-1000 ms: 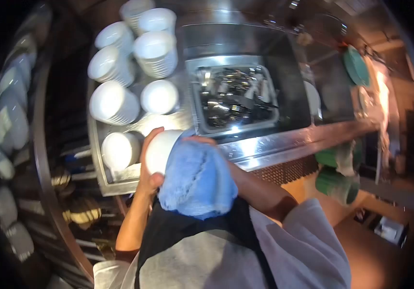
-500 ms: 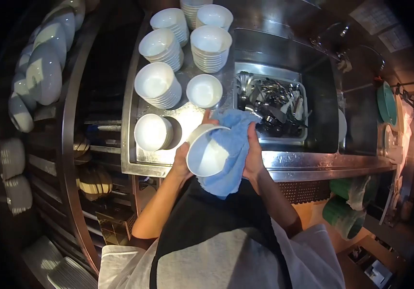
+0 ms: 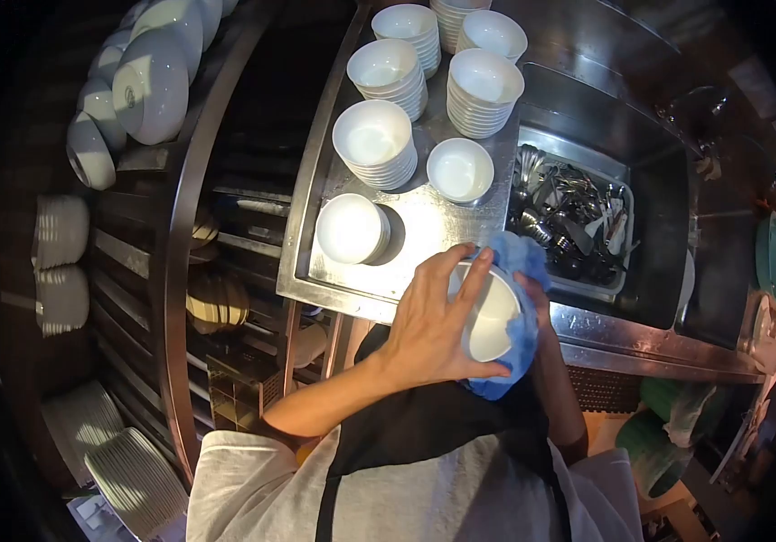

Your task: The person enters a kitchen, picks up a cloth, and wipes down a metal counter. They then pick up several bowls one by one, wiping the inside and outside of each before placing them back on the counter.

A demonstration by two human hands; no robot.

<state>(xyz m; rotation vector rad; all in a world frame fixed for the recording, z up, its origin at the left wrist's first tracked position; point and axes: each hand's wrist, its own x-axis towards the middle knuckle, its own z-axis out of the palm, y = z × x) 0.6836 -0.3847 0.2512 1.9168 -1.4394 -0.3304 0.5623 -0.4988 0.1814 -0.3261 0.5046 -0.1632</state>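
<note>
Bowl (image 3: 489, 316), white and small, held tilted above the front edge of the steel counter (image 3: 424, 226), mouth turned up and toward the body. Left hand (image 3: 433, 321) spread over the near rim, fingers splayed and curled around the outside, thumb pressed along the lower edge — a grip that seems meant to steady the bowl and turn it while it is wiped. Right hand (image 3: 540, 312) mostly hidden beneath a blue cloth (image 3: 519, 334), so finger state there impossible to tell for certain; cloth wrapped around the far and lower side of the bowl, cupped against it, probably to dry the outside without bare skin touching the glaze.

Beyond the bowl, on the counter: stacks of matching white bowls (image 3: 374, 144), mouths up, grouped close together, likely sorted there as finished pieces. Nearest the bowl, a short stack (image 3: 350, 228) and a single bowl (image 3: 460, 170) standing apart from the taller piles. Right of the counter, set down in the sink, a tray of cutlery (image 3: 573, 221), heaped loose. Left of the counter, on dark shelving, more bowls (image 3: 148, 81) stored on their sides, and plates (image 3: 135, 479) stacked lower down.
</note>
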